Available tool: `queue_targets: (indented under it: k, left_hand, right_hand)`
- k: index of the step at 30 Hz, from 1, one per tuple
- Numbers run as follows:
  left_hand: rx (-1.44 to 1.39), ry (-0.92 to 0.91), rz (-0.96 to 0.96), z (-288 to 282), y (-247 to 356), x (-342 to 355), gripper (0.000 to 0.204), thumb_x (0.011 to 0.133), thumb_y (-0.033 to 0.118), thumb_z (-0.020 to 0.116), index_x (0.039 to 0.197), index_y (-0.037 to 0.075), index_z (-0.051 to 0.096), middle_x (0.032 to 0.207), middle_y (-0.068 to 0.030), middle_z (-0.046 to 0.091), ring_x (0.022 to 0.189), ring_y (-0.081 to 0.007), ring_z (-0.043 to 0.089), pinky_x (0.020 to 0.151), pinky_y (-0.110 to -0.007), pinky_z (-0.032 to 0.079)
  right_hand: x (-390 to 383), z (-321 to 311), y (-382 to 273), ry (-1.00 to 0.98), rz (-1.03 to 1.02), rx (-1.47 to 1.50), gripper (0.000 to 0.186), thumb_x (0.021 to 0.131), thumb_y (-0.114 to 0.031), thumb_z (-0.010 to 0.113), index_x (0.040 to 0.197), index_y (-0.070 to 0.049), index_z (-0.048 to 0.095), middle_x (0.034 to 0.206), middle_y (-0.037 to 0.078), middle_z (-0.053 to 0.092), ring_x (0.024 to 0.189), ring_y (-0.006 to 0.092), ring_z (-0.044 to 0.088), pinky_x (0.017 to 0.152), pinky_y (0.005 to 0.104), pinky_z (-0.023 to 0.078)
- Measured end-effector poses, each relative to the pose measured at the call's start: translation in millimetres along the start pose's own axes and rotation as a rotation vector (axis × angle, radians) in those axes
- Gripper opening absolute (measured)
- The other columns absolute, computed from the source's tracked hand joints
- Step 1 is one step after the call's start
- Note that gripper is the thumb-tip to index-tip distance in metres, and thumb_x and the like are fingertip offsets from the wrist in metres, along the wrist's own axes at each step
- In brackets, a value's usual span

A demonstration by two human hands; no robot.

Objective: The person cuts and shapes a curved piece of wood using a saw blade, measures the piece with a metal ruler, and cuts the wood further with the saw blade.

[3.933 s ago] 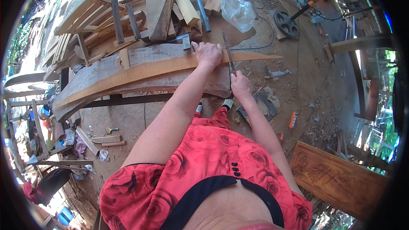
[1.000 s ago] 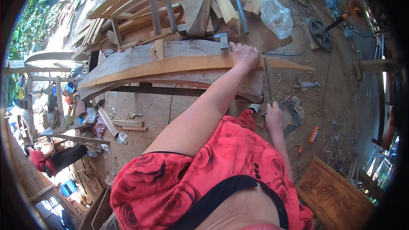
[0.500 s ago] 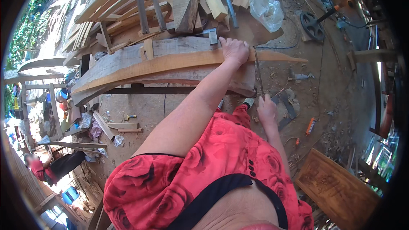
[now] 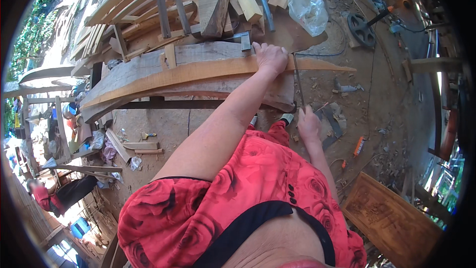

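My left hand (image 4: 272,58) grips a long, curved, light-brown wooden strip (image 4: 186,73) near its right end, where it lies along a grey, weathered timber (image 4: 202,49). My right hand (image 4: 308,123) is closed on a long, thin-bladed tool (image 4: 299,83), held lower and nearer to my body. The blade reaches up across the strip's edge just right of my left hand; whether it is a saw or a file I cannot tell. A metal square (image 4: 245,40) lies just left of my left fingertips.
Behind the timber lie stacked offcuts (image 4: 213,10), a hammer (image 4: 269,10) and a plastic bag (image 4: 307,12). A wheeled fan (image 4: 361,30) stands at upper right, cords on the dirt floor (image 4: 382,94). A carved panel (image 4: 389,218) is at lower right. Another person (image 4: 64,193) is at lower left.
Compared with about four seconds ago, my right hand is lower and nearer me with the blade. Over the last second it has edged slightly forward. My left hand keeps its grip.
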State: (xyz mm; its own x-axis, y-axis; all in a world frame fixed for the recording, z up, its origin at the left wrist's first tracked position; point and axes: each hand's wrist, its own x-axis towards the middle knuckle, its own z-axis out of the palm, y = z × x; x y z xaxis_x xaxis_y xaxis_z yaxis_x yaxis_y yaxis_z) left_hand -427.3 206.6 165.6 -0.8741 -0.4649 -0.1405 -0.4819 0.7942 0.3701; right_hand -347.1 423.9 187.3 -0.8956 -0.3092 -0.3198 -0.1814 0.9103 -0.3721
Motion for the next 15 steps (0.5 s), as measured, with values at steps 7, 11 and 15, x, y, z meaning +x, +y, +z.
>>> queue_targets:
  k: [7,11,15]
  left_hand:
    - [0.005,0.004,0.012,2.5,4.2,3.3,0.045,0.087,0.032,0.035,0.082,0.005,0.071,0.092,-0.0142,0.067,0.098,-0.0305,0.055,0.102,-0.053,0.020]
    - [0.016,0.024,-0.009,1.1,-4.3,1.0,0.045,0.088,0.032,0.035,0.082,0.005,0.071,0.092,-0.0139,0.067,0.098,-0.0302,0.055,0.102,-0.053,0.021]
    - [0.021,0.023,0.017,0.8,-1.8,0.9,0.045,0.088,0.032,0.035,0.082,0.005,0.071,0.092,-0.0140,0.067,0.099,-0.0300,0.055,0.101,-0.053,0.022]
  right_hand:
    - [59.8,6.5,-22.4,0.134,-0.079,0.029,0.028,0.092,-0.032,0.044,0.092,-0.005,0.051,0.078,0.025,0.062,0.077,0.0457,0.059,0.068,0.0559,0.044]
    - [-2.7,8.8,6.1,0.012,-0.029,0.005,0.028,0.091,-0.032,0.044,0.091,-0.005,0.051,0.077,0.026,0.061,0.076,0.0460,0.059,0.067,0.0558,0.044]
    - [25.6,4.1,-8.9,0.040,-0.053,0.024,0.026,0.091,-0.031,0.046,0.090,-0.005,0.051,0.077,0.026,0.061,0.076,0.0450,0.059,0.067,0.0558,0.043]
